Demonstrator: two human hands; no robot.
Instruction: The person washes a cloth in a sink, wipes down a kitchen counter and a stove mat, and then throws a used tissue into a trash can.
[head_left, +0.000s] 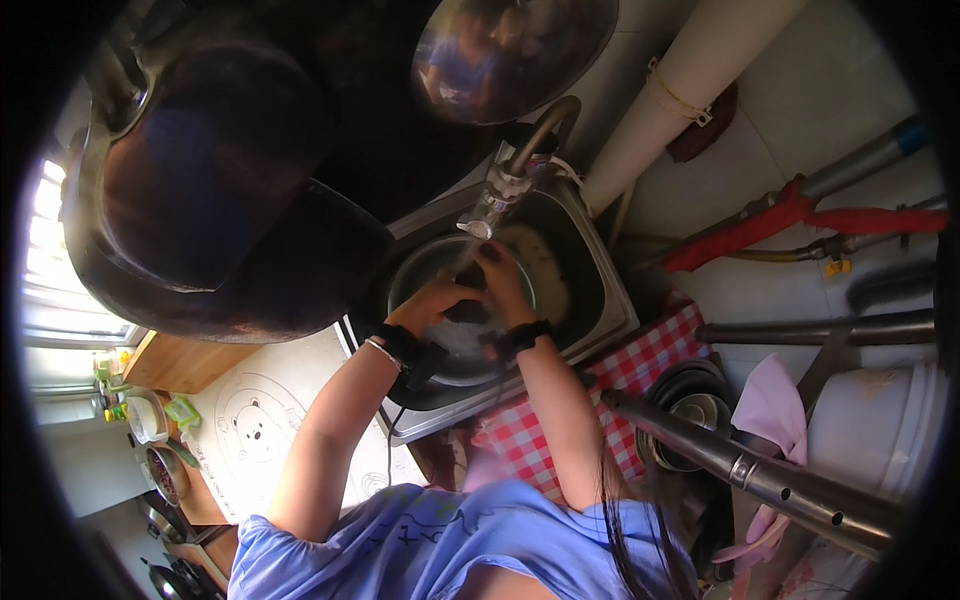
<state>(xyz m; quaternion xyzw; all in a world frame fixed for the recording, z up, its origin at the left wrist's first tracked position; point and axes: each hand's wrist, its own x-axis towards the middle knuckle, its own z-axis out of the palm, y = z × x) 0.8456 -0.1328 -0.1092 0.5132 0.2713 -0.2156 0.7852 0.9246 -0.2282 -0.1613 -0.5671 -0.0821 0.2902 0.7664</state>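
Observation:
My left hand (437, 300) and my right hand (504, 279) are close together under the metal faucet (491, 206), over a round bowl (405, 262) in the steel sink (609, 281). Water seems to run from the faucet onto them. Between the fingers lies a dark area; whether it is a held object or shadow cannot be told. The bowl holds water, by its look. Each wrist bears a black band. A pale rounded thing (544, 270) lies in the sink beyond the bowl, to its right.
A large dark pan (202, 172) looms at upper left. A pale mat with a bear drawing (259, 427) covers the counter at left. A thick white pipe (682, 90) rises behind the sink. At right are a red-checked cloth (652, 337), metal tubes (750, 472) and stacked pots (686, 412).

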